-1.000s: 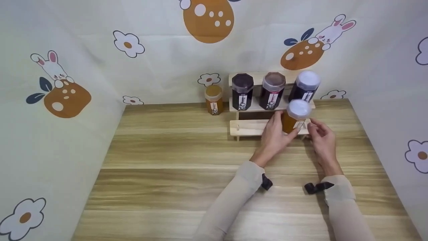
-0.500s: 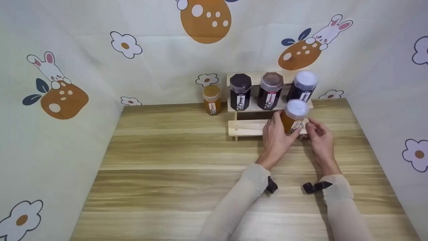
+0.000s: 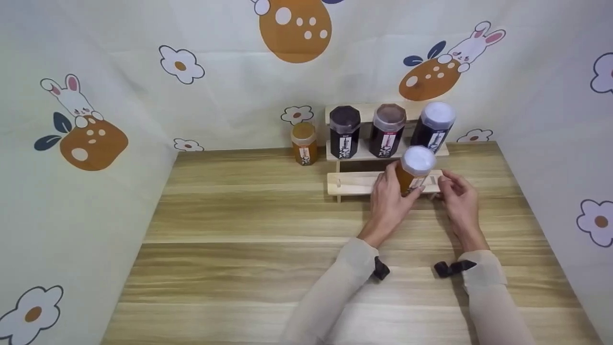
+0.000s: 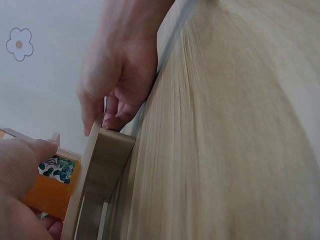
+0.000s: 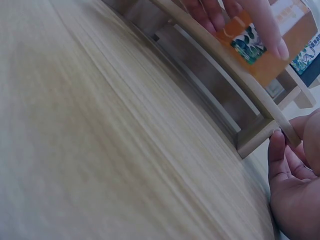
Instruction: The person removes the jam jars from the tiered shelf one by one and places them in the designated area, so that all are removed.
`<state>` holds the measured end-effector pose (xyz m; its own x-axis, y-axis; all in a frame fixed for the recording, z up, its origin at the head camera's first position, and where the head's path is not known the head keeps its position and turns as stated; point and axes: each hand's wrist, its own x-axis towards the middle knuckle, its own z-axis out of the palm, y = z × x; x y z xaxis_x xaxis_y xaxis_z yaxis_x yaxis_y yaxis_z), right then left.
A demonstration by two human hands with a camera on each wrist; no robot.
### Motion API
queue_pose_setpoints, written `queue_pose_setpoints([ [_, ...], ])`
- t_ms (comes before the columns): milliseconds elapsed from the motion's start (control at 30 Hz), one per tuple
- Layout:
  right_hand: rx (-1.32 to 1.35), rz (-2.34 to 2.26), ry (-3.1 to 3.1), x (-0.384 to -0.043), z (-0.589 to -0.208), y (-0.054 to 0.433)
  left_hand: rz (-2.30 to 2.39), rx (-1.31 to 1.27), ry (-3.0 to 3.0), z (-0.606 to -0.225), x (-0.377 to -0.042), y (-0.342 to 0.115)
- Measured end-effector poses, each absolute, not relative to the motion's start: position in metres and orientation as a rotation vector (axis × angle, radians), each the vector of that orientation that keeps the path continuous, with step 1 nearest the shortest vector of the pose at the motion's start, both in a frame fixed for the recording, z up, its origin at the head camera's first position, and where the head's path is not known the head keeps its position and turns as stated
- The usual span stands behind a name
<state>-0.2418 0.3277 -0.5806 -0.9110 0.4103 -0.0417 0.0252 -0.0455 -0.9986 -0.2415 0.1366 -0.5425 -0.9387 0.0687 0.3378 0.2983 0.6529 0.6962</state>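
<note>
L hand [image 3: 391, 196] grips amber jar [image 3: 414, 168] at rack's [image 3: 354, 183] 4 o'clock; R hand [image 3: 460, 201] pinches rack end, best braced firmly w/ jar upright.

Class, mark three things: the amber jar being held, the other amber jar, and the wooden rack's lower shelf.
Held amber jar [image 3: 416, 166]: head view, on its lid.
Other amber jar [image 3: 305, 153]: head view, on its label.
Lower shelf [image 3: 355, 183]: head view, on its bare left part.
</note>
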Motion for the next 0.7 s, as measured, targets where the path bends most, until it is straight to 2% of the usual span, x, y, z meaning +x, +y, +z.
queue_pose_setpoints([
  [700, -0.45, 2.074, -1.92, -0.243, -0.582, 0.328, -1.3, -0.249, -2.487, -0.549, -0.236, 0.03],
])
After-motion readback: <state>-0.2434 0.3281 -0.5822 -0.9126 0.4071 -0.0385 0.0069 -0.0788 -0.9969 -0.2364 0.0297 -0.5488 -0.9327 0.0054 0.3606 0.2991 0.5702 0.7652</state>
